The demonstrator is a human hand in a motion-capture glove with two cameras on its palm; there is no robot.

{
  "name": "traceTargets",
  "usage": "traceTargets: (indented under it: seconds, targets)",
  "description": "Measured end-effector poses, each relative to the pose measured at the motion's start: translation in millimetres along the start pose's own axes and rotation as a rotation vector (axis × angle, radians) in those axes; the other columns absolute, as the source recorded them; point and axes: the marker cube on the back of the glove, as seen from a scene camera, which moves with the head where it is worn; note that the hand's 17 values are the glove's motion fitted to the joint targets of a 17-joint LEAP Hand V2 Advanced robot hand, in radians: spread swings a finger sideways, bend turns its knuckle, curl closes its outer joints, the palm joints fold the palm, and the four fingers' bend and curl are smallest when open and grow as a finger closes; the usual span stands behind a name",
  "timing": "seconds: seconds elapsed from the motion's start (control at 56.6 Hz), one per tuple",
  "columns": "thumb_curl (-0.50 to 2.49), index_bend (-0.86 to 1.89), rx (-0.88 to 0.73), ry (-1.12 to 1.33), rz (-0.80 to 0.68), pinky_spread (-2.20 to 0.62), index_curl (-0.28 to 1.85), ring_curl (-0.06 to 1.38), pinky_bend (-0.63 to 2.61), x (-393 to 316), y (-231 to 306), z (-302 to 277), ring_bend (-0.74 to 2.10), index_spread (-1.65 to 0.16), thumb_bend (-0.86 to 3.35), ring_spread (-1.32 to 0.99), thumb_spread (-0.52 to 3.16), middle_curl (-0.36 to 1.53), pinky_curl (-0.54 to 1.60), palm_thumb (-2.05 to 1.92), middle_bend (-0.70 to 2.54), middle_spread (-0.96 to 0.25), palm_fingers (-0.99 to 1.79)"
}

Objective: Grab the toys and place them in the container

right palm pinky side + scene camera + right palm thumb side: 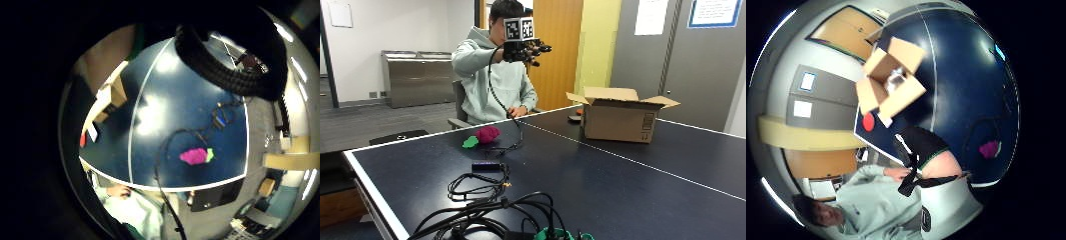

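1. Table: a dark blue table-tennis surface with white lines. It carries every task item. A person sits at its far edge, bare hand resting at the table edge.

2. Cardboard box: stands upright on the table, flaps open, well apart from the toy. The thumb-side palm view looks down into it and shows a pale object inside; what that object is cannot be told. This is judged to be the container.

3. Cables: a loose tangle lies on the near part of the table, and one lead runs past the toy up toward the raised hand.

4. Gloved right hand: held high in the air at head level, well above the table and over neither the toy nor the box. Whether the fingers are open or closed cannot be told from these views. Nothing is visible in its grasp.

5. Magenta toy with a green leaf: lies on the table in front of the person, just beside the cable lead, untouched.

6. Small red object: sits behind the box, partly hidden; identity unclear.

7. Step in hand, as judged: the hand is between transfers, with the toy not yet collected.

8. Next move calls for lowering the hand onto the magenta toy, clear of the adjacent lead, and then carrying it to the open box.
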Motion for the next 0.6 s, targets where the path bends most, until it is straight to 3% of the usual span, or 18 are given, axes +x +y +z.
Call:
traceTargets:
  seconds: [0.318, 0.601]
  targets:
    - [0.38, 0.08, -0.323, 0.016, 0.207, 0.09, 0.19, 0.16, 0.94, 138, 63, 86, 0.13, -0.24, -0.01, 0.05, 1.2, 0.2, 0.33, 0.13, 0.11, 0.05, -0.36]
    - [0.37, 0.09, -0.476, 0.093, 0.279, 0.09, 0.18, 0.14, 0.94, 187, 99, 182, 0.12, -0.25, 0.01, 0.05, 1.23, 0.19, 0.33, 0.24, 0.11, 0.04, -0.35]
